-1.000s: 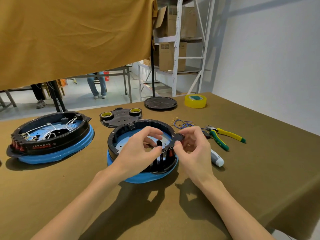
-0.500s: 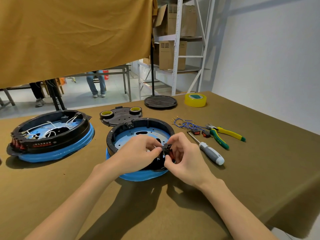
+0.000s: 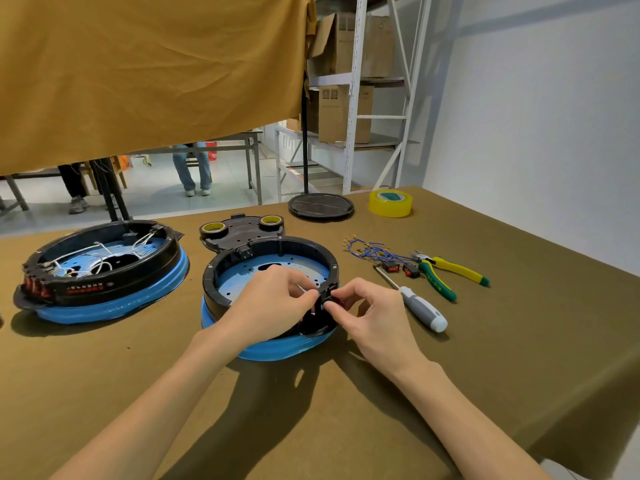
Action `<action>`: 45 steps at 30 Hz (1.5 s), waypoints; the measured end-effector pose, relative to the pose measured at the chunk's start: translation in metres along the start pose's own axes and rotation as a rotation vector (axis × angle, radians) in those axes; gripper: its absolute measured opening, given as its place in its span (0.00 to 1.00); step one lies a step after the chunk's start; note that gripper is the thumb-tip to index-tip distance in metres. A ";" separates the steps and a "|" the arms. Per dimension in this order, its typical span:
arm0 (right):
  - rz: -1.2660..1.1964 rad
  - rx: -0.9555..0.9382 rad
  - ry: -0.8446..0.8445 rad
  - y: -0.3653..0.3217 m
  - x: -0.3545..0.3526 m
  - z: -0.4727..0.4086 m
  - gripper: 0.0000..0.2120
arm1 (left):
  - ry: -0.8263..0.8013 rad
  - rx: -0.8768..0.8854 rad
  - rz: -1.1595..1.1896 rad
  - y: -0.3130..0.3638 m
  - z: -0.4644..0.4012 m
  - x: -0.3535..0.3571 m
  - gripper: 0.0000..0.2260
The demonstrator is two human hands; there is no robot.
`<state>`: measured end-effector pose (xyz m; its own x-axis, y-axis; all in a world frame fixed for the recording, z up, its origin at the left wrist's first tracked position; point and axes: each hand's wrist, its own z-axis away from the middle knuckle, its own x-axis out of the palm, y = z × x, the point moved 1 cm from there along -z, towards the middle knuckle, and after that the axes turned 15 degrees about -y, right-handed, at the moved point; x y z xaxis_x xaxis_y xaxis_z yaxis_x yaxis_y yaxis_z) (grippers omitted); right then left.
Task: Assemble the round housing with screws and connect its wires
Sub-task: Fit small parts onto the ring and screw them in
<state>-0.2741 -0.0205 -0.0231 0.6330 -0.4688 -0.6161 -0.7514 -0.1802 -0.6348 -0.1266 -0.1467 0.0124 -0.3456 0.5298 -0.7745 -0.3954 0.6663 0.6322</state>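
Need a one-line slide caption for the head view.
Both hands pinch a small part at the round housing's near rim.

Both hands meet at the near-right rim of the round housing (image 3: 270, 271) on the bench (image 3: 485, 358): left hand (image 3: 273, 303) and right hand (image 3: 367, 313) pinching a small red switch (image 3: 336, 301) there. Screwdriver (image 3: 415, 303) lies just to the right.

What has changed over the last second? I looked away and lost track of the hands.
Both hands came down from above the housing to its near-right rim. The right hand, which held a small black part up a second ago, now pinches a red-and-black piece at the rim; the left hand pinches beside it. The screwdriver, pliers and blue wires lie as before.
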 end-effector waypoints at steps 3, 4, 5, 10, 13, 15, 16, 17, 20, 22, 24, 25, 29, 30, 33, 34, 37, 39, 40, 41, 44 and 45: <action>-0.042 0.000 -0.019 0.000 0.001 0.000 0.06 | -0.016 -0.001 0.002 0.000 -0.001 -0.001 0.09; -0.051 0.011 -0.019 0.000 0.001 0.000 0.06 | -0.025 0.000 0.009 0.000 -0.001 -0.001 0.09; -0.054 0.022 -0.017 0.000 0.001 0.000 0.07 | -0.031 0.002 0.013 0.000 -0.002 -0.001 0.09; -0.027 0.016 -0.082 0.000 0.000 0.002 0.15 | -0.034 0.018 0.001 -0.001 -0.002 -0.001 0.09; 0.054 0.036 -0.113 0.000 -0.001 0.002 0.18 | -0.045 0.035 0.004 -0.002 -0.002 -0.001 0.09; 0.038 0.033 -0.101 -0.001 -0.002 0.002 0.19 | -0.043 0.036 0.004 -0.003 -0.003 -0.001 0.09; 0.012 0.025 -0.090 -0.002 -0.001 0.003 0.20 | -0.038 0.035 0.003 -0.003 -0.003 0.000 0.09; -0.015 0.023 -0.078 -0.003 -0.001 0.003 0.22 | -0.031 0.035 0.000 -0.003 -0.003 0.000 0.09; -0.026 0.015 -0.044 -0.005 -0.001 0.002 0.20 | -0.028 0.030 -0.005 -0.004 -0.004 0.000 0.09; -0.009 -0.001 -0.011 -0.005 -0.001 0.002 0.14 | -0.030 0.028 -0.002 -0.004 -0.004 0.000 0.09; -0.007 -0.015 0.013 -0.005 0.000 0.003 0.12 | -0.029 0.028 -0.003 -0.003 -0.004 0.000 0.09; 0.000 -0.023 0.025 -0.005 0.000 0.004 0.11 | -0.030 0.028 -0.001 -0.003 -0.004 0.000 0.09; 0.011 -0.026 0.054 -0.004 0.004 0.004 0.10 | -0.034 0.030 0.007 -0.002 -0.003 -0.001 0.09; 0.007 -0.022 0.051 -0.004 0.005 0.005 0.10 | -0.032 0.031 0.004 -0.001 -0.003 -0.002 0.09; -0.002 -0.007 0.030 -0.004 0.008 0.004 0.09 | -0.025 0.036 -0.014 -0.001 -0.002 -0.002 0.10; 0.014 0.001 0.025 -0.005 0.009 0.004 0.09 | -0.027 0.036 -0.017 -0.001 -0.003 -0.003 0.10; 0.088 0.027 0.023 -0.006 0.007 0.003 0.10 | -0.036 0.030 -0.018 -0.002 -0.002 -0.004 0.10; 0.068 0.019 -0.010 -0.006 0.006 0.004 0.11 | -0.028 0.025 -0.028 -0.002 -0.002 -0.004 0.09; 0.058 0.012 -0.032 -0.007 0.006 0.005 0.11 | -0.027 0.022 -0.034 -0.002 -0.002 -0.004 0.09; 0.048 0.007 -0.054 -0.007 0.006 0.006 0.11 | -0.033 0.017 -0.043 -0.001 -0.002 -0.003 0.09; 0.014 0.029 -0.082 -0.009 0.007 0.004 0.08 | -0.074 -0.002 -0.075 0.000 -0.002 -0.002 0.09; 0.006 0.043 -0.069 -0.009 0.008 0.002 0.08 | -0.087 -0.010 -0.089 0.000 -0.002 -0.002 0.10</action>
<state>-0.2615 -0.0207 -0.0233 0.6412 -0.4090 -0.6493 -0.7471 -0.1395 -0.6499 -0.1276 -0.1489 0.0141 -0.2340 0.5123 -0.8263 -0.4303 0.7075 0.5606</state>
